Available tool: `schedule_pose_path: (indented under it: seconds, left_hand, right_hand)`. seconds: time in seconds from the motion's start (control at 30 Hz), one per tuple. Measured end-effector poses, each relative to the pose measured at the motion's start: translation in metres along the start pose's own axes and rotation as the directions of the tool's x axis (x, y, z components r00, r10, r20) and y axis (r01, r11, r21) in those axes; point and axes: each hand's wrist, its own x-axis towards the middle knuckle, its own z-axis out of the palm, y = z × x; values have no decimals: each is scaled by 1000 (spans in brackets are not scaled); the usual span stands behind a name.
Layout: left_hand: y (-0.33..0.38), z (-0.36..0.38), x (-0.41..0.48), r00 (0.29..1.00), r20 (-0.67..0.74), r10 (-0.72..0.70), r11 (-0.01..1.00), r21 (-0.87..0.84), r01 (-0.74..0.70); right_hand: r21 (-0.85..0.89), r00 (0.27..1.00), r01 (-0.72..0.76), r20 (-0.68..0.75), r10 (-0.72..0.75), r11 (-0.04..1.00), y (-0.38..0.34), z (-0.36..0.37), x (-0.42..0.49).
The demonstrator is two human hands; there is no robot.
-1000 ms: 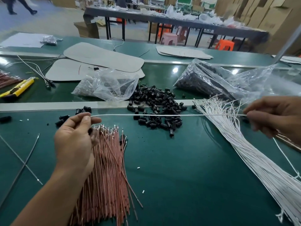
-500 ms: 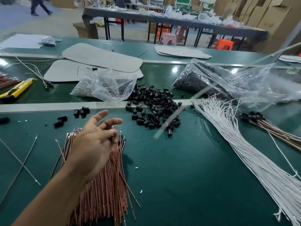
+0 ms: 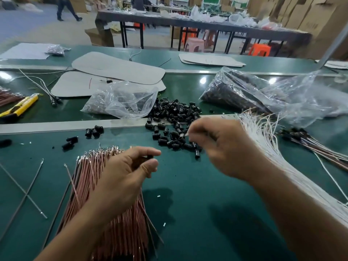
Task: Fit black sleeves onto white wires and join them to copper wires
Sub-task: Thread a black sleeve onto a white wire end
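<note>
Left hand (image 3: 128, 166) pinches black sleeve (image 3: 149, 157); right hand (image 3: 222, 147) blurred.

I am working with both arms bare, from the frame's lower edge up to the fingertips. My left hand (image 3: 130, 166) is showing in the lower middle of the frame, its thumbnail cut short and plain. My right hand (image 3: 226, 147) is showing blurred at middle right, its bare forearm filling the lower right corner.
</note>
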Motion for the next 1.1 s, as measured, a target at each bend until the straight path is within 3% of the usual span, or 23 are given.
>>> schedule_pose_path:
  seconds: [0.07, 0.17, 0.3, 0.53, 0.73, 0.87, 0.97, 1.1]
  left_hand:
    - [-3, 0, 0, 1000, 3, 5, 998, 56, -6]
    - [-8, 2, 2, 999, 14, -33, 999, -31, 33]
    - [-14, 8, 2, 997, 1, -75, 972, -224, 73]
    - [-17, 10, 2, 999, 14, -41, 965, -258, 43]
    - [-18, 16, -3, 999, 38, 34, 981, -191, -26]
    - [-17, 14, -3, 998, 11, 56, 988, -143, -54]
    - [-17, 13, -2, 997, 4, 81, 995, -62, -81]
    - [-20, 14, -4, 992, 16, 125, 992, 1, -125]
  right_hand:
    - [57, 997, -73, 28, 72, 996, 10, 42, -13]
    - [158, 990, -123, -43, 131, 980, 25, 58, -17]
    - [170, 997, -59, -47, 68, 984, 18, 76, -28]
    - [201, 998, -27, -51, 38, 979, 18, 78, -31]
    - [218, 999, 9, -45, 1, 976, 13, 80, -33]
    - [319, 997, -52, -34, 67, 946, 12, 78, -34]
    - [319, 998, -68, 11, 68, 945, 13, 76, -35]
    - [286, 996, -66, -30, 78, 956, 10, 81, -36]
